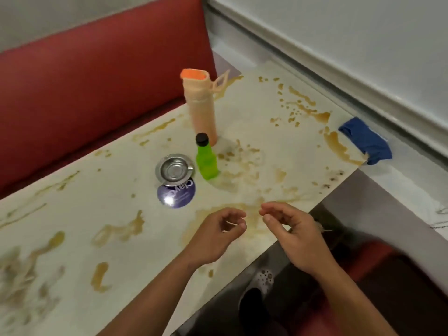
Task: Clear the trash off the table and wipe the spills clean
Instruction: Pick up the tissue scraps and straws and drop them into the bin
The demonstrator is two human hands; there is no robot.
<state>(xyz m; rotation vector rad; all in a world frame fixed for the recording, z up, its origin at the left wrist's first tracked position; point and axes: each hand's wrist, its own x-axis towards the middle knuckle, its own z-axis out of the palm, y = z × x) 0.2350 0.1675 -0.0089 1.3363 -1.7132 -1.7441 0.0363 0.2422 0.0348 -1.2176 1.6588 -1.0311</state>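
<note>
We take the green bottle (206, 159) with its black cap as our landmark; it stands upright near the middle of the pale table (80, 207).

Just behind the bottle stands a tall peach-coloured flask (201, 110) with an orange top and a loop strap at its neck. Just to the left of the bottle sits a small steel ashtray (174, 170), and it overlaps the far edge of a round purple coaster (176, 195) that lies flat on the table, nearer to us than the bottle.

Brown spills (244, 166) spread across the table on every side of the bottle: smears and drops to its right, streaks beyond it toward the far right corner, and blotches well to its left and nearer to us. A folded blue cloth (366, 141) lies well to the right of the bottle, at the table's right edge, partly hanging past it.

Our left hand (215, 235) hovers over the table nearer to us than the bottle, fingers loosely curled, thumb and forefinger tips close together, holding nothing. Our right hand (294, 235) hovers beside it, over the table's near edge, fingers likewise loosely bent and holding nothing. The fingertips of the two hands are near each other but apart.

A red padded bench (97, 76) runs beyond the table's far side.
</note>
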